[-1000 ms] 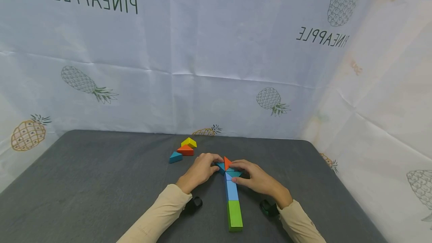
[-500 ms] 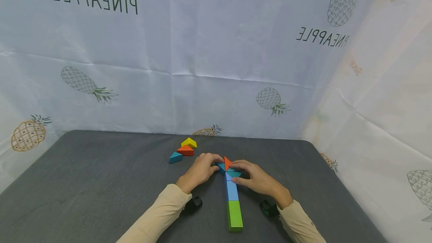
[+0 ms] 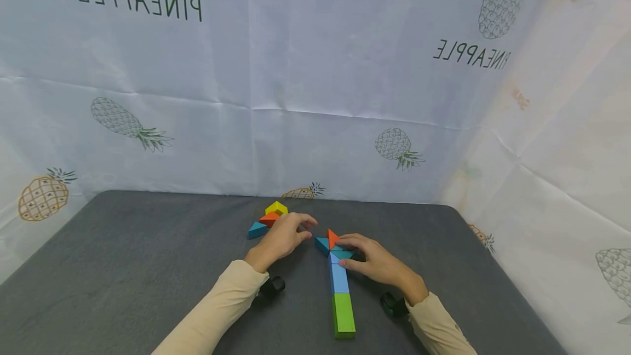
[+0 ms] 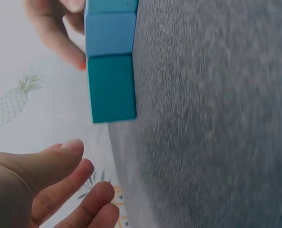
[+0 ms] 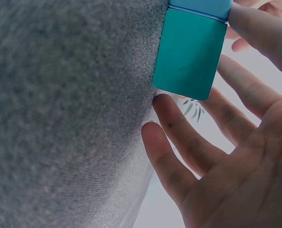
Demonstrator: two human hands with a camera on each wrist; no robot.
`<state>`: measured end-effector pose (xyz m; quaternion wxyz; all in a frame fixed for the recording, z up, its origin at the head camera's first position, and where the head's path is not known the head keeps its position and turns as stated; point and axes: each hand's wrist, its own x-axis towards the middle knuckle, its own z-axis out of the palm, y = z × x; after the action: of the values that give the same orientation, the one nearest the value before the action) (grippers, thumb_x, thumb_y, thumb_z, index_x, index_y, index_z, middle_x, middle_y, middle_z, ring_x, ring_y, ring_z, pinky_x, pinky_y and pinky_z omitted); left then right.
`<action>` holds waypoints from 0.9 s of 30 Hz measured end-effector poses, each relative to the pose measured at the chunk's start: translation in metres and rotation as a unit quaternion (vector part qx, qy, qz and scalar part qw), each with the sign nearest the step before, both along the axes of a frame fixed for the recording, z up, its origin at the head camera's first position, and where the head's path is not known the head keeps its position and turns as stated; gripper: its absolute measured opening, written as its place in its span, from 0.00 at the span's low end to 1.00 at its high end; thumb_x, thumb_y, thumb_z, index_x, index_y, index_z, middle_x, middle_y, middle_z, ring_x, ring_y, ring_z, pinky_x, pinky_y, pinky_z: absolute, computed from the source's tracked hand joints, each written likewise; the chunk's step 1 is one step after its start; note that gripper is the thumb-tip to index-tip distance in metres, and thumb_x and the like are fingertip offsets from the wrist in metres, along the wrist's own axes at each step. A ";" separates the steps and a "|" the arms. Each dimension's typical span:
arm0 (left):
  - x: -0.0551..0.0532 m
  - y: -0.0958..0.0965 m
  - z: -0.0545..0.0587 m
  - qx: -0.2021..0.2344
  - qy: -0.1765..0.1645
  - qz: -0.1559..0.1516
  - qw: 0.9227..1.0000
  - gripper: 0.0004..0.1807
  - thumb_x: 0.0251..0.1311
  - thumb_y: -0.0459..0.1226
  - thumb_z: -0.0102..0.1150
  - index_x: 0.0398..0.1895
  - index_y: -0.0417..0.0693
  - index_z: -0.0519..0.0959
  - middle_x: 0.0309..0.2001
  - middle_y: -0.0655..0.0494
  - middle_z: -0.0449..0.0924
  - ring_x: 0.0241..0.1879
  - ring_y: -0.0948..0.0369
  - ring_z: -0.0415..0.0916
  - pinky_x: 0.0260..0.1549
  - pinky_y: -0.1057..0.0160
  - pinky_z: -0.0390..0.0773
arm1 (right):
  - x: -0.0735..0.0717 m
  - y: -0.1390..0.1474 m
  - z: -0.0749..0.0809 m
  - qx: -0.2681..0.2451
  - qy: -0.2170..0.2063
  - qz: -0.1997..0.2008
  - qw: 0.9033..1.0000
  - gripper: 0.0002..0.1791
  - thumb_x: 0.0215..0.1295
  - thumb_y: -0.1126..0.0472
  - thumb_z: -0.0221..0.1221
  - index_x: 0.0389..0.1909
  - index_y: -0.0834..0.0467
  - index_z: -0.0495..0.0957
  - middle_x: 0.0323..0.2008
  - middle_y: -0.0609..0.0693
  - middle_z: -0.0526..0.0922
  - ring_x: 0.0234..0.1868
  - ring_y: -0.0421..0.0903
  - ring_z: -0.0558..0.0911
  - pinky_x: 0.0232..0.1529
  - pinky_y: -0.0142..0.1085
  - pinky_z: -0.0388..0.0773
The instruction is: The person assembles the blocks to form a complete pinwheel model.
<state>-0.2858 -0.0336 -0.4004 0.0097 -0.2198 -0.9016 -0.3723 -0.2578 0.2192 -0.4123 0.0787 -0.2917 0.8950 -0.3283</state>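
My left hand (image 3: pixel 283 233) is in the air with loosely bent fingers and nothing in it, just right of the loose orange triangular block (image 3: pixel 269 219). A blue triangular block (image 3: pixel 321 244) lies to its right, apart from the fingers. My right hand (image 3: pixel 376 259) rests by the fan of triangular blocks, its index fingertip at the upright orange triangular block (image 3: pixel 332 237) and its thumb at the light blue block (image 3: pixel 339 277) column. Between thumb and index finger lies a teal triangular block (image 5: pixel 190 52); the right wrist view shows fairly straight, spread fingers around it.
A green block (image 3: pixel 343 314) continues the column towards me. At the back left sit a yellow triangular block (image 3: pixel 277 208) and a blue triangular block (image 3: pixel 257 229). The dark grey table (image 3: pixel 148 278) ends at a pineapple-print curtain (image 3: pixel 315 70).
My left hand has come off the blue triangular block and moved left and back, towards the loose blocks. The right hand and the laid blocks stay as they were.
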 end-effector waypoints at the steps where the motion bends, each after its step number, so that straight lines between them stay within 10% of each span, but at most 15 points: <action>1: -0.001 -0.002 0.000 0.001 0.000 0.004 1.000 0.16 0.62 0.30 0.64 0.53 0.44 0.83 0.49 0.48 0.85 0.43 0.54 0.82 0.40 0.57 0.83 | 0.000 0.000 0.000 0.000 0.000 0.000 1.000 0.29 0.69 0.48 0.61 0.67 0.56 0.72 0.66 0.54 0.73 0.62 0.52 0.77 0.61 0.52 0.75; 27: -0.020 -0.043 0.005 0.000 0.040 0.023 0.999 0.20 0.62 0.35 0.66 0.57 0.44 0.80 0.55 0.43 0.81 0.51 0.47 0.79 0.50 0.48 0.80 | 0.000 0.002 -0.001 0.004 0.008 0.005 1.000 0.29 0.70 0.48 0.60 0.67 0.56 0.72 0.66 0.57 0.73 0.61 0.55 0.77 0.60 0.55 0.74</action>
<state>-0.3061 -0.0767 -0.3955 0.0544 -0.2140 -0.9052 -0.3632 -0.2582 0.2211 -0.4138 0.0745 -0.2986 0.8953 -0.3221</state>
